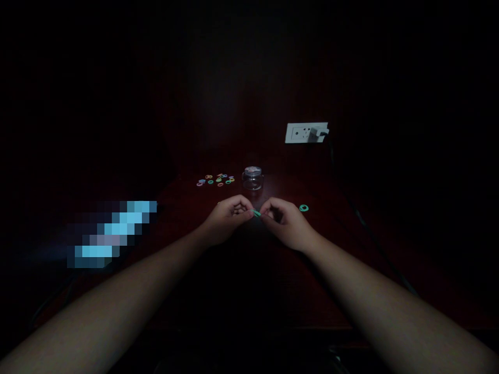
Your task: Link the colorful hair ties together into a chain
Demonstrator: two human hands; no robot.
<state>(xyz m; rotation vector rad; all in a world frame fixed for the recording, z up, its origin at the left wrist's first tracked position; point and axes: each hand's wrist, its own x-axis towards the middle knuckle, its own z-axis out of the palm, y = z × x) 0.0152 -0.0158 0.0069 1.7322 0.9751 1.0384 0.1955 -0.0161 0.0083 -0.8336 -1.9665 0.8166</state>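
A small green band (256,213) is pinched between both hands at the middle of the dark red table. My left hand (230,217) grips its left end between thumb and fingertips. The right end is in the pinch of my right hand (286,221). Just behind the hands stands a clear jar (253,181) with its lid on. Several small coloured bands (219,179) lie scattered to the left of the jar. Another green band (304,208) rests on the table to the right of my right hand.
A lit, pixelated device (117,231) lies at the left. On the back wall is a white power socket (298,133) with a plug (319,133) in it, and a cable runs down the right side. The surroundings are very dark.
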